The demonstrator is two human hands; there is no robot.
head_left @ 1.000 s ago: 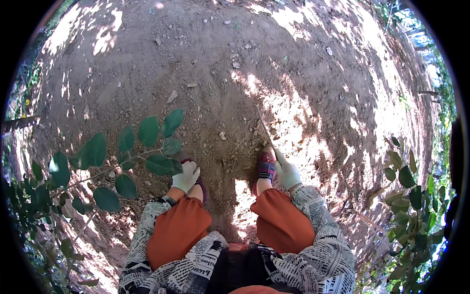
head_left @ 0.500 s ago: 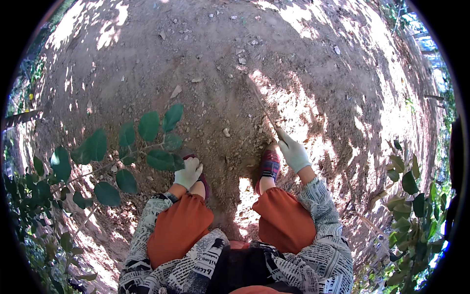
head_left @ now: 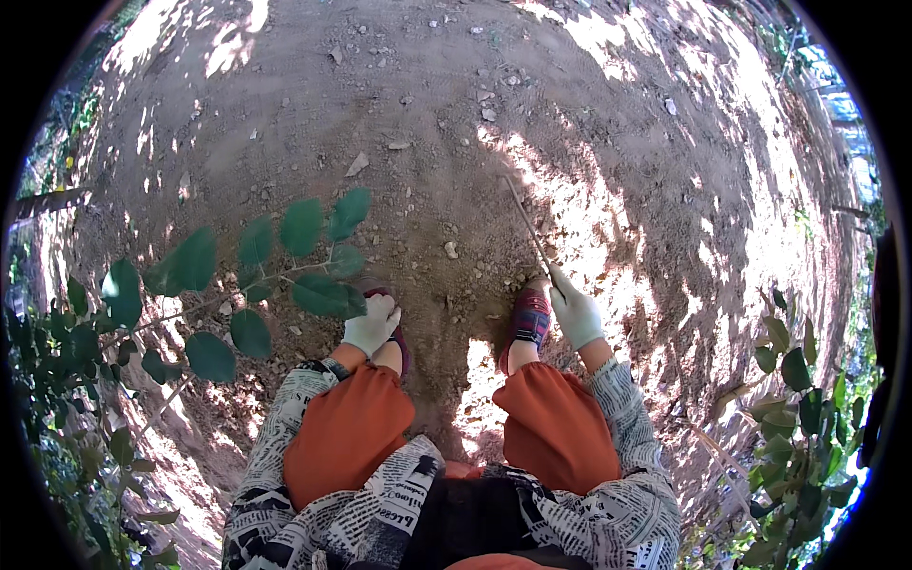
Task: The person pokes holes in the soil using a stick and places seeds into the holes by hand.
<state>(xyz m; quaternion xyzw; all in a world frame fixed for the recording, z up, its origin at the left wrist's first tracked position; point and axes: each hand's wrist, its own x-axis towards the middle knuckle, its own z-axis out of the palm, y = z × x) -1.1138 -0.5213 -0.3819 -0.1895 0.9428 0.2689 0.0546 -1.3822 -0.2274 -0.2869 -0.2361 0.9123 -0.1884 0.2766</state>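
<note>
My right hand (head_left: 576, 311), in a pale glove, is closed around one end of a thin brown stick (head_left: 528, 220). The stick slants forward and to the left over the soil, beside my right shoe (head_left: 529, 315). My left hand (head_left: 372, 325), also gloved, is a fist held at my left shoe (head_left: 403, 347). Its curled fingers hide whatever they may hold. A leafy branch (head_left: 302, 225) with broad green leaves reaches in from the left, its nearest leaf just by my left hand.
Bare brown soil (head_left: 313, 133) with small stones and patches of sun lies ahead. A pale flat stone (head_left: 357, 164) rests forward of the branch. More foliage (head_left: 794, 399) stands at the right, and dense leaves (head_left: 57, 399) crowd the left edge.
The stick's far tip has swung slightly right and nearer to me. My left fist stays at the shoe, and the view has shifted a little.
</note>
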